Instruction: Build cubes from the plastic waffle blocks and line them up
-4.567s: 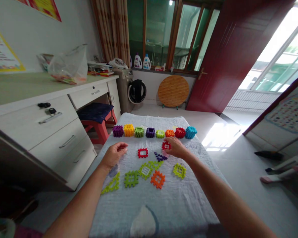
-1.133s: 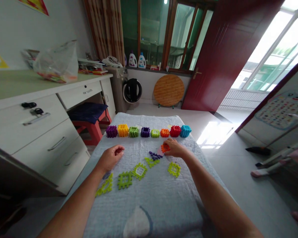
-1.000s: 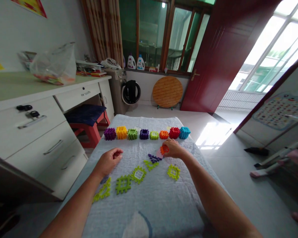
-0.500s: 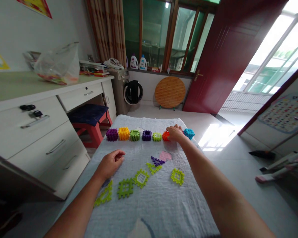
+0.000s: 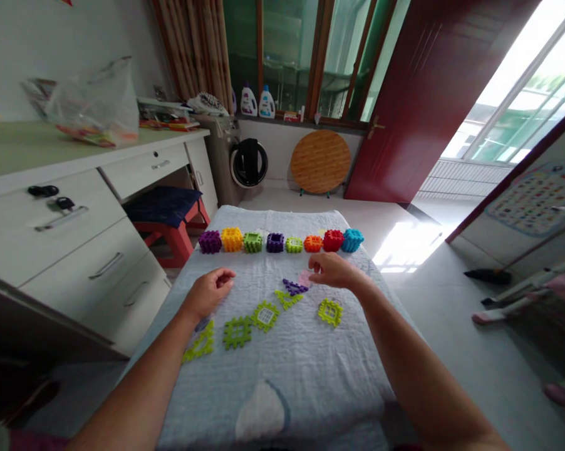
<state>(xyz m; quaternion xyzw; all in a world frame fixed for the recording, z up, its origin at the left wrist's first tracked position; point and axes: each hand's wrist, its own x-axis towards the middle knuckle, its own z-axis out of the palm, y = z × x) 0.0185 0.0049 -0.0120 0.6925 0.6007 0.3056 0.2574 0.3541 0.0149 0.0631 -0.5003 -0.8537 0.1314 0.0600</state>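
Observation:
Several block cubes stand in a row across the cloth-covered table (image 5: 273, 388): purple (image 5: 210, 242), yellow (image 5: 232, 239), green (image 5: 253, 242), dark purple (image 5: 275, 242), lime (image 5: 294, 244), orange (image 5: 313, 243), red (image 5: 333, 240) and blue (image 5: 352, 240). My right hand (image 5: 332, 270) hovers just in front of the orange and red cubes, fingers curled apart, holding nothing. My left hand (image 5: 213, 289) rests at the left with loosely bent fingers and nothing seen in it. Flat pieces lie nearer: a green square (image 5: 237, 332), lime squares (image 5: 265, 316) (image 5: 330, 312), lime triangles (image 5: 200, 343) (image 5: 289, 299) and a purple triangle (image 5: 294, 287).
A white desk (image 5: 24, 150) with drawers is on the left, and a red stool (image 5: 172, 241) with a dark cushion stands beside the table. Beyond are a washing machine (image 5: 223, 150), a round wooden board (image 5: 321, 161) and a red door (image 5: 404, 119).
My right hand has drawn back from the cube row toward me, uncovering the orange and red cubes. My left hand has barely moved. The view has tilted down slightly.

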